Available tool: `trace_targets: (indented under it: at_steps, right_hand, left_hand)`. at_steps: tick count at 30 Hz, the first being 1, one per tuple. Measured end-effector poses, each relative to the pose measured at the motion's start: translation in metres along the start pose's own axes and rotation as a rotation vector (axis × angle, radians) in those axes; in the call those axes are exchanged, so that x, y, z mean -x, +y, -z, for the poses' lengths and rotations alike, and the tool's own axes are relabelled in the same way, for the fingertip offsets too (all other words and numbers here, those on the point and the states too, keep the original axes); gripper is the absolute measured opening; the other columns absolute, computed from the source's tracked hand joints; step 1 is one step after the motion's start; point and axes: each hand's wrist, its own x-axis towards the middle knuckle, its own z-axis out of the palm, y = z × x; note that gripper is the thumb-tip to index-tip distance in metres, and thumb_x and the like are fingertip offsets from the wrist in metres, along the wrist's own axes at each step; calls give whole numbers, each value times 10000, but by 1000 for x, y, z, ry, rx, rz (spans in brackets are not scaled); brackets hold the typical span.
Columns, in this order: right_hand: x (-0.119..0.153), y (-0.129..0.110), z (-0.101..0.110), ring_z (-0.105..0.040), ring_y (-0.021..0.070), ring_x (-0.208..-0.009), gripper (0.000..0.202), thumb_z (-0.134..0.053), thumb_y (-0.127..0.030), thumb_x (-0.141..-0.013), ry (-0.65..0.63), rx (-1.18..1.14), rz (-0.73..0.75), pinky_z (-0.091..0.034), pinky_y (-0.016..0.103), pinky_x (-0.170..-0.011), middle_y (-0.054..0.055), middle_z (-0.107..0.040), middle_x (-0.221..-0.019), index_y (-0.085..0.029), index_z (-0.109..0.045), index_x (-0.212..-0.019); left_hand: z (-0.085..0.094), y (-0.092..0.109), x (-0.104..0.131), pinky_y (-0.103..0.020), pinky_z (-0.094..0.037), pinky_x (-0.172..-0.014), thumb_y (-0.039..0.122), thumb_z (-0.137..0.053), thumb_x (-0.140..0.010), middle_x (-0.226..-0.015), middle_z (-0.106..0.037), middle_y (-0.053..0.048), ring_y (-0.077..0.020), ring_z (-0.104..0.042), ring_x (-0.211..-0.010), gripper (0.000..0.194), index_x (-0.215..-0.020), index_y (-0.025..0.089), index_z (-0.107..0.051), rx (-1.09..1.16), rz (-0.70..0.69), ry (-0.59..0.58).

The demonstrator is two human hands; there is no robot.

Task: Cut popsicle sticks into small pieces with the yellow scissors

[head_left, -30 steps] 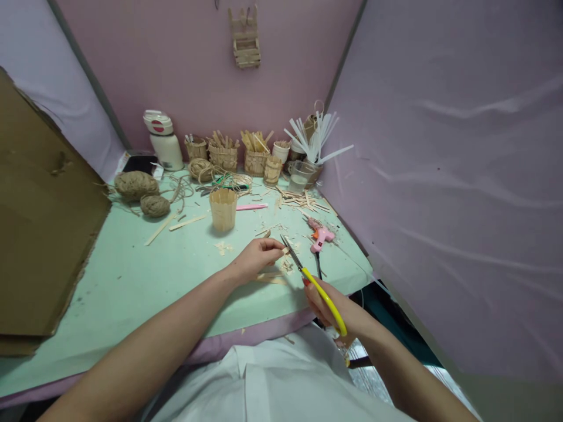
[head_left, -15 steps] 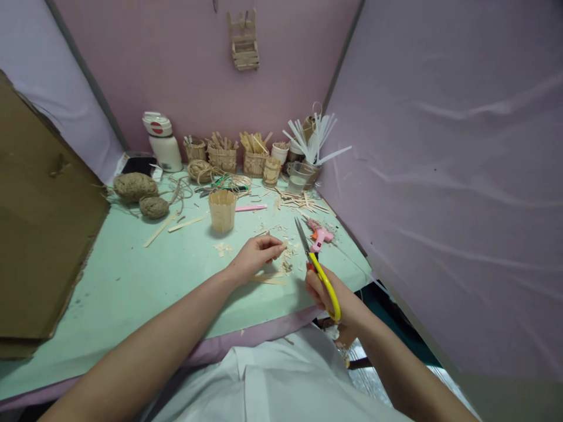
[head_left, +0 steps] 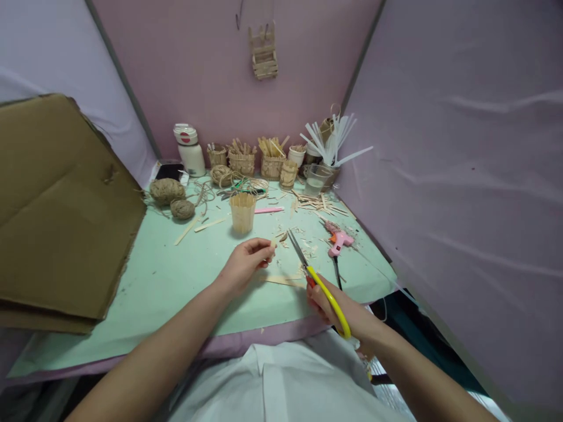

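Note:
Between thumb and fingertips of my left hand [head_left: 246, 264] is a small pale wood strip piece [head_left: 273, 243], most of it hidden by the fingers. My right hand [head_left: 323, 302] grips scissors [head_left: 301, 255] with yellow and red handles. Their blades point up and left, nearly together, a little right of the strip piece and apart from it. Just beyond my left hand stands a cup made of wood strips [head_left: 243, 215]. Flat wood strips [head_left: 284, 281] lie on the table between my hands, with shavings [head_left: 310, 251] scattered past them.
A pink glue gun [head_left: 341, 239] lies at the right. Twine balls [head_left: 167, 191], a white bottle [head_left: 192, 158], stick holders [head_left: 241, 163] and white glue sticks [head_left: 334, 140] line the back. Cardboard [head_left: 61, 217] stands at the left. A pink pen [head_left: 269, 210] lies behind the cup.
The view has shifted, so the table things appear farther right. Both my hands have moved left over the table, nearer the cup, still holding the strip piece and the scissors.

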Motion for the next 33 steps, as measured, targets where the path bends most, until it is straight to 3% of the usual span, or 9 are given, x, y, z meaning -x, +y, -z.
trace_targets:
  at_steps: [5,8,15,26,33]
  right_hand:
    - [-12,-4,-5,-354,99,-536,521,-314,-713,-893,-205,-26,-49,-324,224,-465,-41,-422,-651,-208,-396,-794]
    - [-21,-10,-6,-392,102,-542,520,-352,-705,-883,-225,-29,-90,-383,231,-471,-29,-445,-675,-200,-420,-780]
    - [-35,-28,-12,-425,112,-496,555,-318,-712,-882,-291,62,-47,-464,240,-445,-36,-397,-578,-207,-382,-662]
    - [-65,-38,-24,-415,89,-415,551,-402,-663,-881,-443,101,-79,-504,245,-427,-52,-365,-495,-192,-409,-595]
    - [-67,-42,-27,-418,82,-413,590,-360,-724,-866,-429,125,-122,-500,229,-422,-51,-381,-508,-191,-408,-615]
  left_hand:
    - [47,15,14,-165,-387,-531,304,-826,-574,-667,-575,20,-67,-506,-606,323,-781,149,-633,185,-96,275]
    - [58,17,15,-146,-388,-522,284,-829,-574,-702,-586,22,-58,-522,-621,323,-785,154,-622,226,-81,312]
    - [49,5,17,-151,-428,-557,309,-826,-589,-689,-603,11,-46,-516,-585,311,-752,129,-633,160,54,160]
    - [47,-3,15,-151,-408,-544,313,-804,-611,-642,-580,21,-42,-516,-554,290,-745,125,-630,130,89,158]
    - [47,-5,16,-161,-385,-490,315,-779,-622,-633,-597,0,-53,-511,-523,257,-729,130,-636,116,99,152]
